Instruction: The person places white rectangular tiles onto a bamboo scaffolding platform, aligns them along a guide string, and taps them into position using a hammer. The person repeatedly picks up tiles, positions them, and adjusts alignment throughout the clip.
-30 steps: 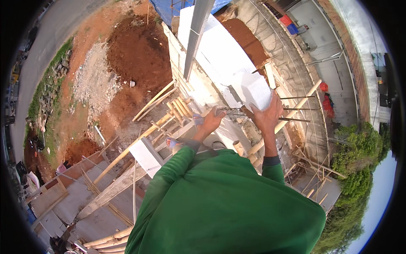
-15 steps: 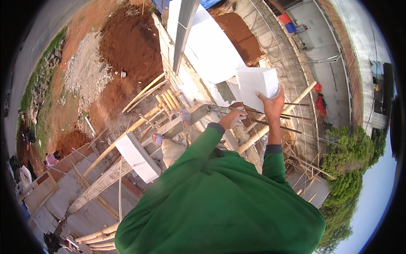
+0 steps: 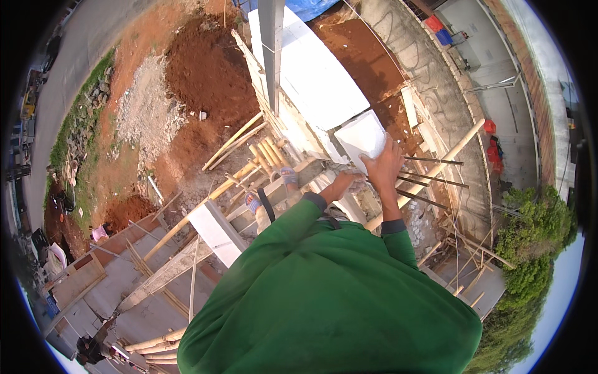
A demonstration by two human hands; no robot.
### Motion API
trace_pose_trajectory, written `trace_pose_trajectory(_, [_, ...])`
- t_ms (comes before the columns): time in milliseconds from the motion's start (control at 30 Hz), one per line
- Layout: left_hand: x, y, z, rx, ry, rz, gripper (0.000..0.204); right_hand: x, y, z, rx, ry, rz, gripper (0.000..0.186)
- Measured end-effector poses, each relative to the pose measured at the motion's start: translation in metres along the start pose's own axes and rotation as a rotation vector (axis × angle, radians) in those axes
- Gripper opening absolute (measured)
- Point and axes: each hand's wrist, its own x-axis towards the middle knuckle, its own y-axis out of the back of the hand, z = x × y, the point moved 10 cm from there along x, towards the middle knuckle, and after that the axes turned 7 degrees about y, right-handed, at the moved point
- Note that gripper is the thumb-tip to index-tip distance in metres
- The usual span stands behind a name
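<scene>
A white lightweight building block (image 3: 360, 138) lies at the near end of a row of white blocks (image 3: 317, 68) on top of the wall, a thin dark gap between them. My right hand (image 3: 384, 165) is closed over its near right side, fingers spread along the edge. My left hand (image 3: 341, 187) reaches its near lower corner with the fingers drawn together; the fingertips are partly hidden there. Both arms wear green sleeves. Grey mortar shows in the joint beside the block.
A grey metal post (image 3: 271, 56) rises beside the row. Several dark steel bars (image 3: 430, 181) stick out right of my right hand, near a bamboo pole (image 3: 458, 146). Another white block (image 3: 217, 232) rests at left by a bamboo pole (image 3: 180, 240). My sandalled feet (image 3: 252, 201) stand on narrow planks.
The block has come down from a raised, tilted position onto the wall against the row's end, my right hand moving with it. My left hand now meets its near corner.
</scene>
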Motion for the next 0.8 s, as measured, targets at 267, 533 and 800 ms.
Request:
trace_pose_trajectory(267, [-0.009, 0.033, -0.003, -0.017, 0.037, 0.103, 0.038, 0.000, -0.073, 0.024, 0.004, -0.071, -0.017, 0.097])
trace_pose_trajectory(533, [-0.010, 0.099, 0.042, -0.077, -0.123, 0.427, 0.041, 0.008, -0.110, 0.036, 0.066, -0.069, 0.015, 0.093])
trace_pose_trajectory(800, [-0.076, 0.082, 0.187, 0.772, -0.713, 1.007, 0.047, -0.003, -0.087, 0.014, 0.051, 0.075, 0.220, 0.071])
